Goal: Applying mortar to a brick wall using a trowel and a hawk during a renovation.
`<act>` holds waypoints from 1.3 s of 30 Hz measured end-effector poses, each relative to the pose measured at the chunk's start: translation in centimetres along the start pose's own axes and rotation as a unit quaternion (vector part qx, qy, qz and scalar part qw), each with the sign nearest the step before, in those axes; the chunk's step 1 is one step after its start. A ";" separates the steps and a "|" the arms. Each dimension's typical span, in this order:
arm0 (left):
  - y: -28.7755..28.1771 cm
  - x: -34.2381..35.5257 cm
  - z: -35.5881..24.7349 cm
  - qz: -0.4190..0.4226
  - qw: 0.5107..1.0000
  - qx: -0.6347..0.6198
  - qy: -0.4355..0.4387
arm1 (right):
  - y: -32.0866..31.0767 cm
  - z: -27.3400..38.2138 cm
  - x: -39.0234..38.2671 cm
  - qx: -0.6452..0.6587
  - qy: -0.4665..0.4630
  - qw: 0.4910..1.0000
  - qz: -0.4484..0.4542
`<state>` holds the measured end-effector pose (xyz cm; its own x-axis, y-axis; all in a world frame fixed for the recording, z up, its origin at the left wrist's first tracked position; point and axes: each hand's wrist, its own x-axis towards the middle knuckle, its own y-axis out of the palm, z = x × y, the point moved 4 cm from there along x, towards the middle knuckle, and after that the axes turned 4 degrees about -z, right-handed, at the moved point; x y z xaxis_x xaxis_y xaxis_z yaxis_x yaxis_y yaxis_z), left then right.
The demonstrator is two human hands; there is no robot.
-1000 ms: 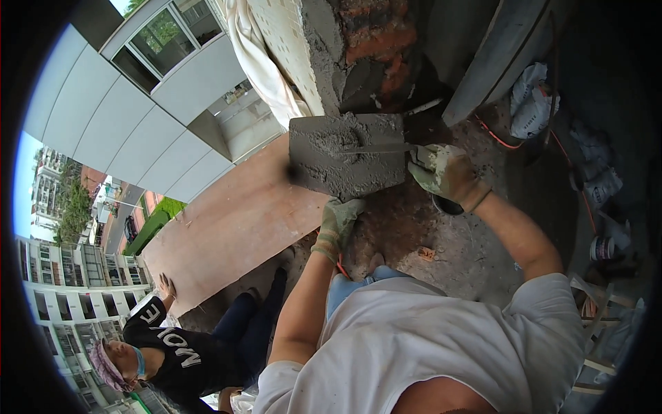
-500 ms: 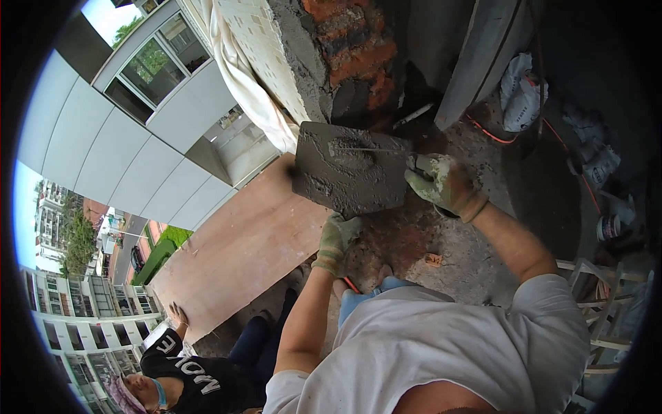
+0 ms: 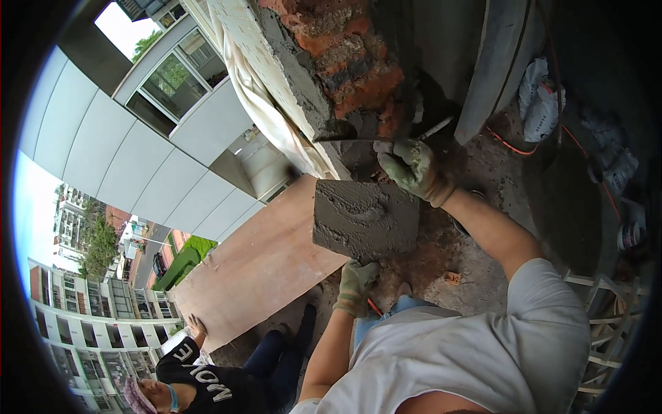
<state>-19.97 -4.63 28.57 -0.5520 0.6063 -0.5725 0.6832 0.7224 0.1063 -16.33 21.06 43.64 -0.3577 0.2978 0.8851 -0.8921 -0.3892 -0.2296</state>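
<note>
Centrally, a square mortar board (image 3: 408,243), spread with wet grey mortar (image 3: 362,212), is held out flat in front of the wearer's body. It is supported at its near edge by the gloved left hand (image 3: 357,281), whose fingers are closed there; the grip beneath the board is hidden. Just beyond the board's far edge, a trowel (image 3: 345,141) is held by the gloved right hand (image 3: 412,171), with the fingers curled tightly round its handle end. The thin blade is seen nearly edge-on, pointed leftward near the foot of the exposed red brickwork (image 3: 345,52); whether the wall is touched by it cannot be told. The brickwork is bordered on its left by a strip of rough grey render (image 3: 293,72), beside which a whitish cloth (image 3: 252,96) is draped.

At lower left, a long plywood sheet (image 3: 255,269) is touched at its near end by a co-worker's hand (image 3: 197,324). A dark top with white lettering is worn by that person. On the right, a white sack (image 3: 543,100) is set on the floor near an orange cable (image 3: 510,145), and a wooden frame (image 3: 607,331) is partly seen at lower right.
</note>
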 end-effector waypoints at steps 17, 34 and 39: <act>-0.9 1.7 0.0 -0.026 0.999 -0.020 0.020 | -4.7 -8.9 -1.4 0.123 0.426 0.893 0.079; -4.2 1.4 -4.0 0.120 0.983 0.058 0.126 | -5.2 12.1 -5.8 -0.441 -0.062 0.850 0.282; -8.3 2.3 0.4 0.077 0.941 0.297 0.141 | 0.1 15.6 -5.5 -0.338 0.196 0.890 0.236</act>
<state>-26.72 -9.36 25.98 -0.4728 0.8130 -0.3400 0.8656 0.3563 -0.3518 -10.13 5.81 45.05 -0.6874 0.5727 0.4466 -0.5322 0.0213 -0.8464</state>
